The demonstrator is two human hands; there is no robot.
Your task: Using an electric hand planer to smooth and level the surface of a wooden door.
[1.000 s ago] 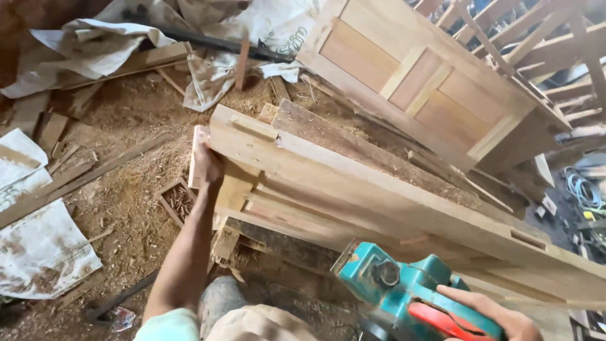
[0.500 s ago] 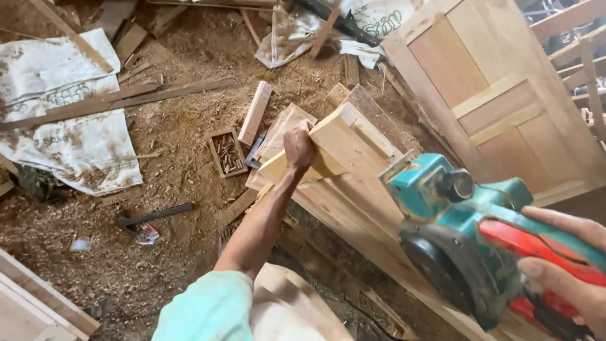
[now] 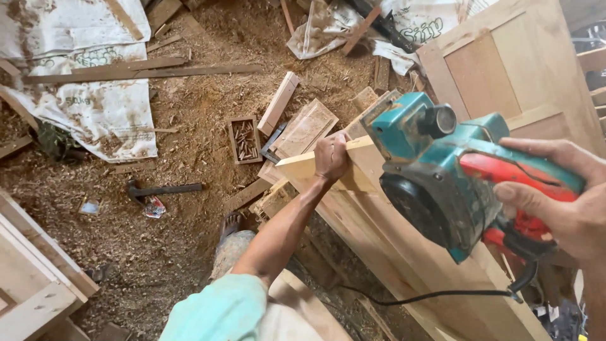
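Left hand (image 3: 332, 158) clenched over end of pale planed wooden beam (image 3: 353, 208), fingers wrapped on top edge | right hand (image 3: 558, 196) grasping red handle of teal electric hand planer (image 3: 442, 170), raised above beam, just right of left hand | sawdust-covered floor (image 3: 170, 233) below.

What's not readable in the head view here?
- Sole of the electric planer: turned away, body hides it.
- Right hand: cut off by the right edge; fingers wrap behind the red handle.
- Left hand palm: pressed on the pale plank, contact hidden.
- Power cord: end lost behind the timber.
- Small tray: contents too small to tell.
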